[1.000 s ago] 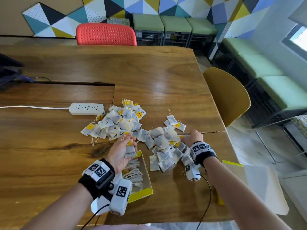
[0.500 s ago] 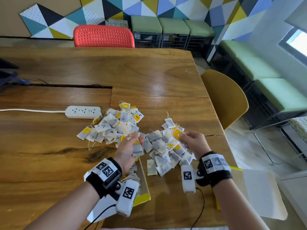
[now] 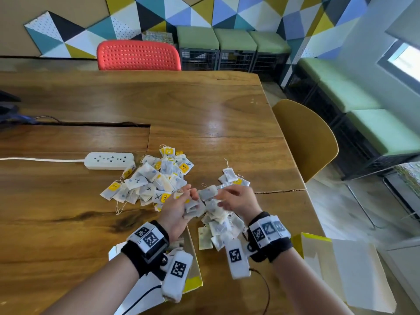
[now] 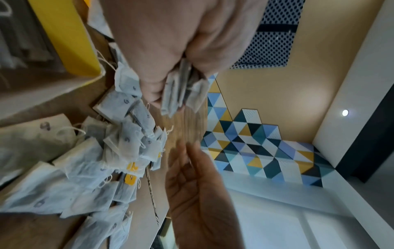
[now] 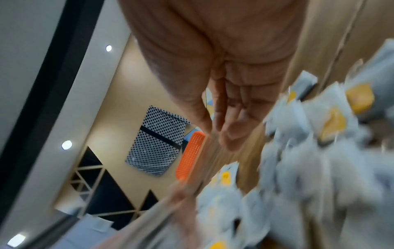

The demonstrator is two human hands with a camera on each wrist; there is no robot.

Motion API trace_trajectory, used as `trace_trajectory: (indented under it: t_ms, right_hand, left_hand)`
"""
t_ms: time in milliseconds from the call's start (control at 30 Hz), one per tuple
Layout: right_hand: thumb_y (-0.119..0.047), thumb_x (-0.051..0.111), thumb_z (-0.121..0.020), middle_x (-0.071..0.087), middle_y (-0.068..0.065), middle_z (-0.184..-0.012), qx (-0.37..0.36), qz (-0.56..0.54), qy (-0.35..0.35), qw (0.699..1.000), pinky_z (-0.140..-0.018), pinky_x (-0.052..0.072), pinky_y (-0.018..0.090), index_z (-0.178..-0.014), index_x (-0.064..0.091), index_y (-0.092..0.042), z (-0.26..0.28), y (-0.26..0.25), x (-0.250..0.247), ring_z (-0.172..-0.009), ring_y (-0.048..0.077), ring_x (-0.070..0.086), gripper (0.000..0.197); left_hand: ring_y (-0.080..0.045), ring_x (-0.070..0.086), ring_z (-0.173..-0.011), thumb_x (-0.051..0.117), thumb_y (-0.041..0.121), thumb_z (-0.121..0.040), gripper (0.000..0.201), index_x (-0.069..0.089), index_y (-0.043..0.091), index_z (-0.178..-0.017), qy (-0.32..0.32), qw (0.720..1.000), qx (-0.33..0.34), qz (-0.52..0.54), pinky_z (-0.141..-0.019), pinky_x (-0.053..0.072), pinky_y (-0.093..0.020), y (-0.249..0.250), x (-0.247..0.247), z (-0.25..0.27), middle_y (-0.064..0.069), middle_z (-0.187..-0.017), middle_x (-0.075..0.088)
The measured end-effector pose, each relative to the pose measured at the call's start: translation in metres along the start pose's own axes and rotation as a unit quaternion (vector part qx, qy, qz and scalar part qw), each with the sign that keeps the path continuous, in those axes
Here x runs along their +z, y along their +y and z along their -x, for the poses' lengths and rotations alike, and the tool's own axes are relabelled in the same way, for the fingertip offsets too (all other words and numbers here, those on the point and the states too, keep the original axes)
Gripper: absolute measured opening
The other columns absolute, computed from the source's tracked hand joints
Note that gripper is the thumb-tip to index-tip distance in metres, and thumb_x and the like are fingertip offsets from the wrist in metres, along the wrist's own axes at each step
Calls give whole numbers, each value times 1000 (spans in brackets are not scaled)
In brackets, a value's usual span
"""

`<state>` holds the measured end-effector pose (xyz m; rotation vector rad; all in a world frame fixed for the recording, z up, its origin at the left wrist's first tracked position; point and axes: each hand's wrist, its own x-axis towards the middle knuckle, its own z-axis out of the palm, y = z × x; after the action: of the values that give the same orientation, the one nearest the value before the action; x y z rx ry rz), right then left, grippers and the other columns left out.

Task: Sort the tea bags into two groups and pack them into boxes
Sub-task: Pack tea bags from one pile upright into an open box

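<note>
Several tea bags (image 4: 181,91) stay clamped in the left hand (image 3: 179,208); the right hand (image 3: 238,201), seemingly open, should square them toward the six-o'clock box (image 3: 193,285).

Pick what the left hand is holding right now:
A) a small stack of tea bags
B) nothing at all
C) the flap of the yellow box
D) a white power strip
A: in the left wrist view the left hand has its fingers and thumb curled round a small stack of tea bags, raised above the pile of tea bags on the table.
</note>
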<state>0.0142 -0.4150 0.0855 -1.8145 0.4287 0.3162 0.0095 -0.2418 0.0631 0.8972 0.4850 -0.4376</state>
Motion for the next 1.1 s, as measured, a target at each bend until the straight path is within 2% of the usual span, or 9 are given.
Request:
trace_trajectory:
  t_ms: [100,200,333,467,667,767,867,967,1100]
  right_hand:
    - [-13,61,-87,71,8,-100,-15,224,100,969,-76,47,22,-102,71,-8,-51,15,-29,-95,24,65,18]
    - [-13,53,-92,66,13,-109,-9,367,128,921,-79,44,28,-105,64,-4,-88,30,-42,-102,30,59,19]
    - [-12,50,-89,63,12,-111,-22,422,104,900,-81,49,34,-101,67,-10,-110,47,-39,-103,28,56,20]
    - [-14,55,-86,66,13,-92,26,414,105,904,-72,47,33,-80,61,-8,-115,48,-38,-93,30,59,10]
    - [-19,61,-86,59,8,-70,78,404,69,909,-66,48,30,-62,55,-10,-99,43,-47,-73,28,58,27]
    - [-24,66,-85,51,0,-58,14,341,54,938,-52,40,22,-57,51,-11,-72,26,-42,-59,18,49,34]
    - [-24,81,-74,69,2,-68,-56,119,24,991,-59,53,24,-73,68,-7,-32,7,-21,-64,16,65,21]
    - [-3,77,-75,71,17,-78,-56,-105,-43,992,-65,57,25,-79,72,2,-2,-7,7,-69,21,69,8]
    - [1,71,-81,71,22,-94,-63,-111,-108,986,-78,58,30,-92,73,0,5,-7,19,-81,23,70,11]
  left_hand:
    - [-12,38,-59,45,18,-101,14,55,16,-111,13,1000,5,-7,-59,24,-30,1,-13,-1,0,-74,59]
    - [-8,44,-54,49,33,-98,19,56,17,-105,-14,1000,-3,-1,-60,32,-30,2,-16,4,4,-77,54]
    - [-8,44,-49,47,44,-97,32,58,14,-92,-31,999,-22,20,-59,45,-28,2,-15,6,2,-72,51]
    - [-8,45,-51,48,46,-95,34,58,13,-94,-32,999,-27,27,-55,38,-24,1,-17,1,1,-74,54]
    - [-8,47,-52,46,43,-97,32,59,14,-99,5,1000,-10,-5,-57,28,-27,6,-11,-10,2,-74,53]
    - [-9,41,-53,50,38,-97,25,58,14,-98,27,999,0,-47,-55,25,-27,9,-5,-12,2,-75,50]
    - [-13,40,-51,63,38,-89,23,55,17,-84,30,995,4,-95,-50,36,-22,7,4,-14,-2,-70,44]
    - [-25,47,-73,82,45,-68,37,65,18,-87,3,996,-5,-92,-79,44,-36,4,11,-13,-10,-80,50]
    - [-25,64,-89,59,25,-94,22,65,9,-107,13,997,8,-82,-83,50,-37,1,17,-12,-13,-96,67]
